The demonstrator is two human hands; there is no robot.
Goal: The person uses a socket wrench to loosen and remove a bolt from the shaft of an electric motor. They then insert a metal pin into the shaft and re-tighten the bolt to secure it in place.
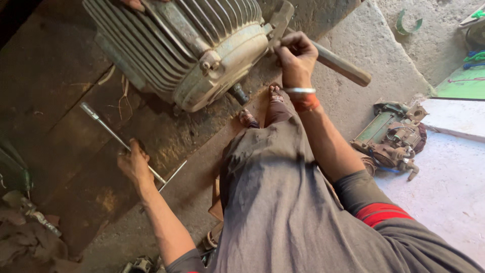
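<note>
My right hand (pixel 295 53) has its fingers clamped on a hammer (pixel 339 64) at the ribbed motor (pixel 187 45) on the floor, end cover unremoved, my left hand (pixel 134 164) gripping a long socket wrench (pixel 118 137).

The stained wooden floor (pixel 60 81) carries a finned motor (pixel 187 45).

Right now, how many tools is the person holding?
2. The left hand grips a long metal socket wrench on the floor; the right hand holds a hammer against the motor. Others may be hidden.
</note>
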